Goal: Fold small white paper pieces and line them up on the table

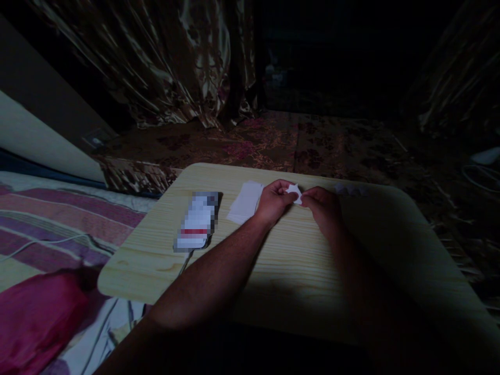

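A small piece of folded white paper (294,194) is held between my two hands above the far middle of the table. My left hand (274,199) pinches it from the left, thumb on top. From the right, the fingers of my right hand (321,204) close on its edge. Just left of my left hand lies a stack of white paper sheets (246,202), partly covered by that hand. Several small pale folded pieces (350,190) sit in a row beyond my right hand, dim in the shadow.
A phone (196,221), blurred out, lies on the left of the wooden table (156,250) with a cable (186,262) running from it. Left of the table is a bed with a striped cover (78,221) and a red cloth (42,312). Patterned curtains (203,57) hang behind.
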Motion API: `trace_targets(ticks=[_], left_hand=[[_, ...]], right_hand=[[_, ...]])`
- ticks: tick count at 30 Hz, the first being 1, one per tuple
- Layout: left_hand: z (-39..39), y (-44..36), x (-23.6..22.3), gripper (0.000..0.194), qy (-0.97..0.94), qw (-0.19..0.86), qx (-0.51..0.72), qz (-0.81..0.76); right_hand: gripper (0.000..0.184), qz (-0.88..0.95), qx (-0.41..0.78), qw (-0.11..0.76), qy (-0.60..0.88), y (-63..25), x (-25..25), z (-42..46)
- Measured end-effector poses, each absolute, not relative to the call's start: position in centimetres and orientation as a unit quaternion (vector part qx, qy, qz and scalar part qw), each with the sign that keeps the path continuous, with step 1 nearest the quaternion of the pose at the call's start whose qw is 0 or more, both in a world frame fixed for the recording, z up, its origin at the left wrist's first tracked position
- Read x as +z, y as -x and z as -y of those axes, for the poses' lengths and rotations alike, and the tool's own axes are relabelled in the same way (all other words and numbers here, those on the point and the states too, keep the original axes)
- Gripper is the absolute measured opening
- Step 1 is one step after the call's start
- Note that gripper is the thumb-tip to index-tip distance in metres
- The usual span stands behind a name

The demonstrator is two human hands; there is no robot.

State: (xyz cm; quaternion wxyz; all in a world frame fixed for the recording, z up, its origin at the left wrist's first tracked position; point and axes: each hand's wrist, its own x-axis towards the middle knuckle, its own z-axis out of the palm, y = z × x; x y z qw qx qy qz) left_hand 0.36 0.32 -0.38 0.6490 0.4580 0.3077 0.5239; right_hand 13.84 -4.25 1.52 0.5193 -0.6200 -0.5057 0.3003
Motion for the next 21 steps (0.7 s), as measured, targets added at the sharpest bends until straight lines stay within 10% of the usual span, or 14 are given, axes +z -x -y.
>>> trace_targets(ticks=[21], left_hand=[[-0.36, -0.3, -0.28, 0.034, -0.455, 0.657, 0.514, -0.313]], right_hand=[[0.016, 0.527, 0.295, 0.517, 0.606, -13.94, 0.56, 3.88]])
